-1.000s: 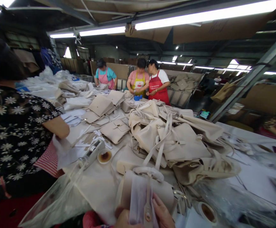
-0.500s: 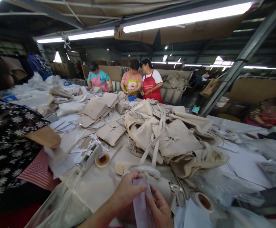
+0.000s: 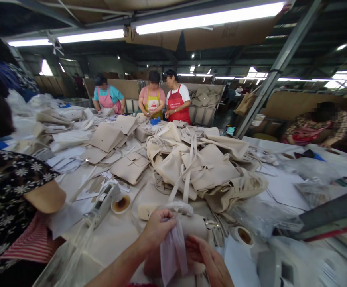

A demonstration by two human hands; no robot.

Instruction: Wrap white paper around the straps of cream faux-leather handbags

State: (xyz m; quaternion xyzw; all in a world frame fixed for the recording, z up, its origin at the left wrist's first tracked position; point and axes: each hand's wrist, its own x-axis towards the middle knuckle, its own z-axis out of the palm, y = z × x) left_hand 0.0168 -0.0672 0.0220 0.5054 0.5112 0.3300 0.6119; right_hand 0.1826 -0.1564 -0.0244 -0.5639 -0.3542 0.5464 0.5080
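My left hand (image 3: 158, 228) pinches the top of a thin white wrapping sheet (image 3: 173, 249), which hangs down in loose folds. Beside the sheet, my right hand (image 3: 205, 255) has its fingers stretched out, apart from the sheet's upper end; whether its fingertips touch the bag behind is unclear. Under both hands lies a beige handbag (image 3: 196, 226), its handle (image 3: 178, 207) covered in white wrapping. The hands and the sheet hide part of the bag's front.
A large pile of beige bags (image 3: 191, 167) fills the table's middle. Left of my hands are a tape dispenser (image 3: 104, 201) and a tape roll (image 3: 121, 203); another tape roll (image 3: 244, 236) lies right, near clear plastic (image 3: 257, 217). A co-worker (image 3: 14, 191) stands close at left; several others work farther off.
My right hand has come off the white sheet and moved right, its fingers spreading. The sheet now hangs looser from my left hand. The view has turned to the right.
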